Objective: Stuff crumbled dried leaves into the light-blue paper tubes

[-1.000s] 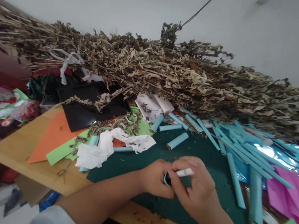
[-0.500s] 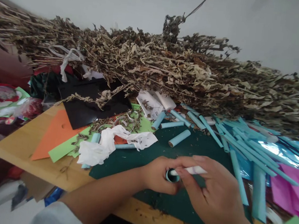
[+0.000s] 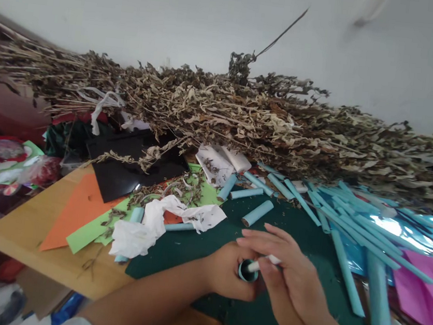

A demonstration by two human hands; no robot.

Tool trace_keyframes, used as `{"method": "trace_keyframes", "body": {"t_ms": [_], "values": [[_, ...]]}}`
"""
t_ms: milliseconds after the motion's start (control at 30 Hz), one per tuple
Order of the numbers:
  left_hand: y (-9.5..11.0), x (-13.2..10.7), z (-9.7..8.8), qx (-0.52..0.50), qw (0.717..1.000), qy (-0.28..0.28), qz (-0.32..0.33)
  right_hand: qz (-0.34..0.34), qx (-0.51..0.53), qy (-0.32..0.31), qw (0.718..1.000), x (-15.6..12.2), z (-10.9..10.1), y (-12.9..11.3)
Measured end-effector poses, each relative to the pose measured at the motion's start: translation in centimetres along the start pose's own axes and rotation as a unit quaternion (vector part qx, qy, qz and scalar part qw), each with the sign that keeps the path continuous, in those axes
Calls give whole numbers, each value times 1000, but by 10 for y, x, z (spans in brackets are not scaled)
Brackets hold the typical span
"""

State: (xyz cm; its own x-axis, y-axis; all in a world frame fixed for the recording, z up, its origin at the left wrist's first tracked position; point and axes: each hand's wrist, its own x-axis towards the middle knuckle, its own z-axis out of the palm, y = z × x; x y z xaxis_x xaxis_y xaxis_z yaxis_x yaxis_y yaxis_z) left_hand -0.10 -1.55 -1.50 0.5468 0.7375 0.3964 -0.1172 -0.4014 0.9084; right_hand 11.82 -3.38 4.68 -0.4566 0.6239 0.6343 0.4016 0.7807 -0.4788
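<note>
The grip of the left hand point(image 3: 227, 272) is closed around a light-blue tube point(image 3: 247, 276), and the open mouth of this tube is turned up toward the camera. The grip of the right hand point(image 3: 294, 288) pinches a white stick point(image 3: 264, 263) between the thumb and the fingers, with its tip in the tube's mouth. The tube is above a dark green mat point(image 3: 191, 246), which lies on the wooden tabletop point(image 3: 25, 229). Just beyond the hands lies a short blue roll point(image 3: 257, 213); to the right is a pile of blue tubes point(image 3: 363, 226). On the left there is a crumpled white tissue point(image 3: 142, 232), near an orange sheet point(image 3: 72, 208). A round red-and-white piece point(image 3: 11, 189), farther left, is too small for reading any print. Behind stretches a bundle of dried plants point(image 3: 215, 105).
</note>
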Motion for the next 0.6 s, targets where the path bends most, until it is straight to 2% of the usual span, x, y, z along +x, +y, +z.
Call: {"method": "trace_keyframes", "body": {"t_ms": [67, 133, 267, 367, 467, 600], "values": [[-2, -1, 0, 2, 1000, 8, -17, -5, 22, 25, 999, -2, 0, -1], [-1, -1, 0, -7, 1000, 1, -6, 2, 18, 37, 999, -3, 0, -2], [3, 1, 1, -9, 1000, 7, 9, 31, -18, 7, 999, -4, -1, -2], [2, -1, 0, 28, 999, 16, 23, 5, -19, 3, 1000, -7, -1, -3], [-2, -4, -2, 62, 997, -3, 47, -25, -9, 7, 1000, -11, 0, -10], [-5, -6, -3, 49, 997, -31, -53, -15, 49, 33, 998, -13, -3, -25]]}}
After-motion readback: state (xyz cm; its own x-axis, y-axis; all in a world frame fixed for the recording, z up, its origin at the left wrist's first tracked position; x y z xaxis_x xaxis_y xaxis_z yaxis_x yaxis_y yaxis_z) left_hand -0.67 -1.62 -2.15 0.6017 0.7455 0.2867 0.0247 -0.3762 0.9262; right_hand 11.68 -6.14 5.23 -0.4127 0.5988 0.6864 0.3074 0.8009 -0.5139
